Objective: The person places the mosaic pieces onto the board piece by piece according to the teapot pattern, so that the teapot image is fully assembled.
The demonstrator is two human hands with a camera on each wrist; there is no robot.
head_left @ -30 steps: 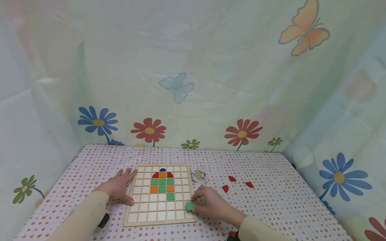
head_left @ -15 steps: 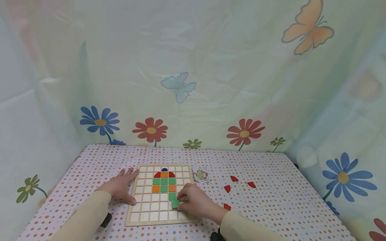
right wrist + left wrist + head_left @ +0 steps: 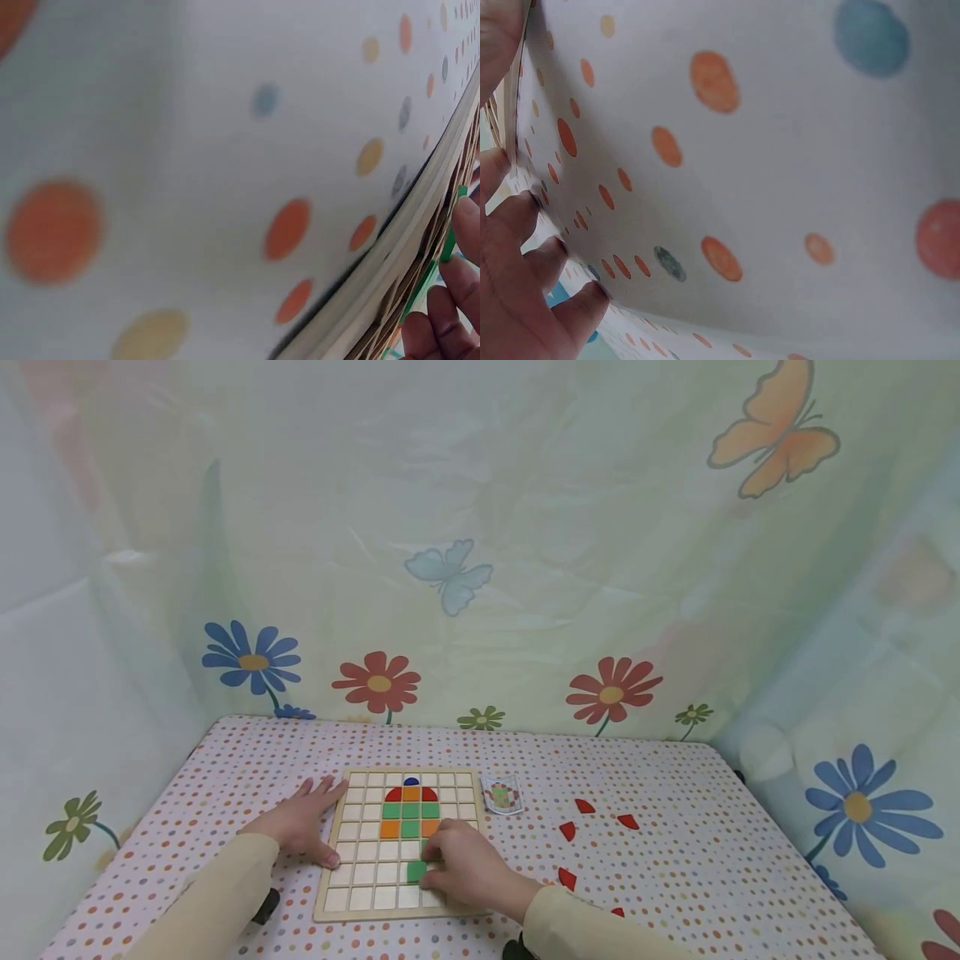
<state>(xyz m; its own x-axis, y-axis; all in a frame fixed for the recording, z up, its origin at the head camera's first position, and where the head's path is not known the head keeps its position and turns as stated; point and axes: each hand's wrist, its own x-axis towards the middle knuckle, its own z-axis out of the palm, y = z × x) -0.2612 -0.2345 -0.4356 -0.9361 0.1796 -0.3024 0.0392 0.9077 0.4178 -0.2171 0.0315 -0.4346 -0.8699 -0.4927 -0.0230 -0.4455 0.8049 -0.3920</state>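
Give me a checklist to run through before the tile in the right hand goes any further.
1. Green tile held: ok, the right grip pinches it at one edge.
2. Tile lying flat in a square: cannot tell, the head view does not show whether it is down.
3. Board steadied: ok as far as seen, the left grip is spread at its left edge; how firmly it presses, cannot tell.
4. Picture card uncovered: ok, it lies beside the board's right edge.
5. Red pieces all in plain sight: not ok, the right sleeve partly hides the nearest one.
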